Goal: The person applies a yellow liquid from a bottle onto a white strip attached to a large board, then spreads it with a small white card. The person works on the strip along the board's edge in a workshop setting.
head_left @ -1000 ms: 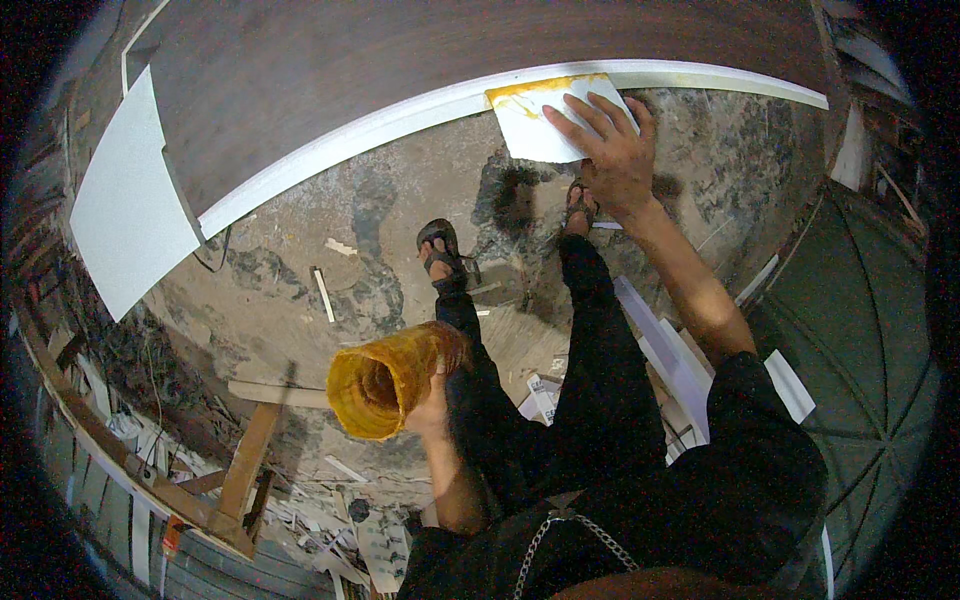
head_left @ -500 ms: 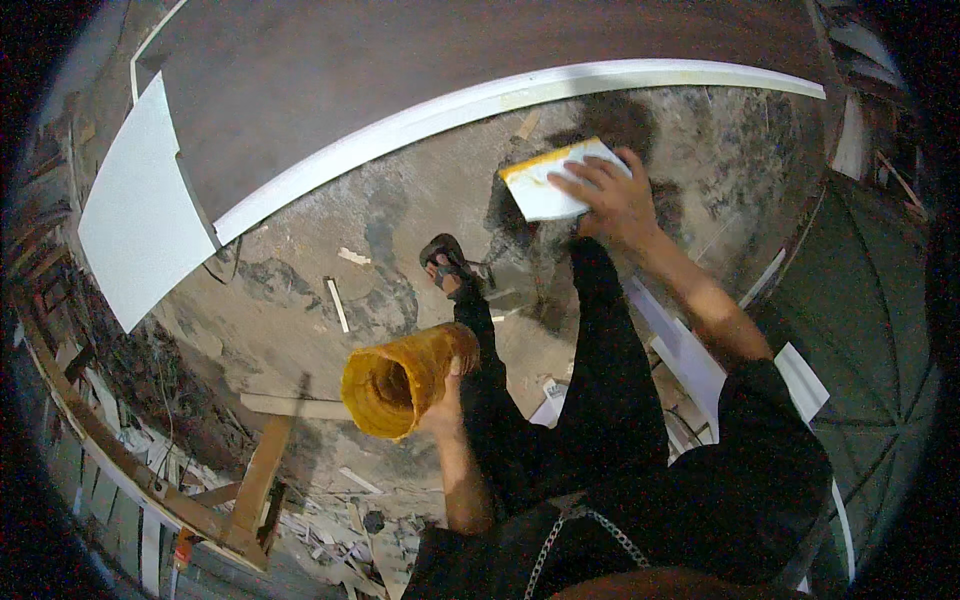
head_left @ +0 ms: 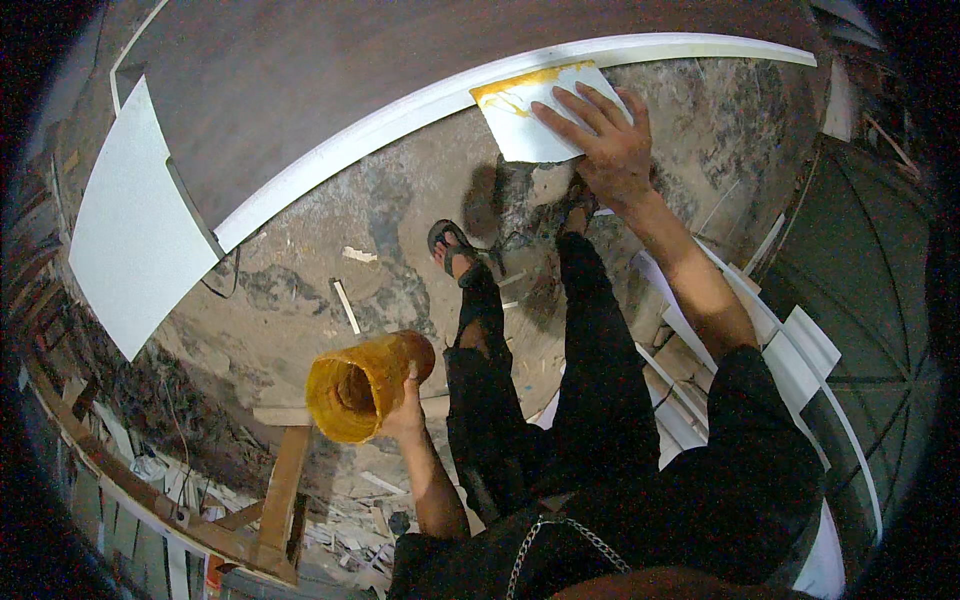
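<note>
My left hand grips a yellow-brown container crusted with glue-like stuff. The container is tilted on its side, its open mouth facing left and toward me. In my right hand is a thin white rectangular sheet, fingers spread over its top face, thumb hidden. Yellow paste coats its far edge. That edge lies against or just over the white edge of a large brown board; whether they touch I cannot tell.
A white panel stands at the board's left end. A wooden frame and scrap pieces lie at the lower left. White strips lean near my right leg. Wood bits are scattered over the stained floor.
My right hand has moved the white sheet away from me, up to the board's white edge. My left hand with the container has shifted slightly left.
</note>
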A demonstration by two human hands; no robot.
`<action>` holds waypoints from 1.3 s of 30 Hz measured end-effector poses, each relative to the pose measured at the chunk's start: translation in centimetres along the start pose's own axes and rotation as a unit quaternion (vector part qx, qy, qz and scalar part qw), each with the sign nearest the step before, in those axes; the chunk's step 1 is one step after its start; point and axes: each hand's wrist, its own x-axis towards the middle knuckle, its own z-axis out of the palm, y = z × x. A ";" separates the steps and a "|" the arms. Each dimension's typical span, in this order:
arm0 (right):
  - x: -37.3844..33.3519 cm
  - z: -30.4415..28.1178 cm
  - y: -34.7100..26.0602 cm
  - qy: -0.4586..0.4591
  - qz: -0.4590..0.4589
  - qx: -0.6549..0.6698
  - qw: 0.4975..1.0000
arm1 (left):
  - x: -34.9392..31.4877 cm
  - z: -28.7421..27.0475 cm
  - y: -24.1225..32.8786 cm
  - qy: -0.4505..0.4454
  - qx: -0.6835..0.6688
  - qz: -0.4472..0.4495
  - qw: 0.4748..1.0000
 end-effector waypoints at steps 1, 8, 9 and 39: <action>0.2 0.2 0.0 0.001 -0.005 -0.007 1.000 | 0.4 -0.2 -0.5 0.016 0.013 0.042 0.999; 0.7 0.7 -0.3 -0.029 -0.012 -0.024 0.999 | 0.5 0.0 0.2 -0.012 0.042 -0.020 0.999; 0.5 0.8 -0.4 -0.023 -0.013 -0.018 0.999 | 0.5 0.3 0.8 -0.019 0.045 -0.030 0.998; -0.2 -0.5 1.2 -0.120 -0.042 0.006 0.992 | 1.1 -0.3 0.6 -0.004 0.058 0.090 0.994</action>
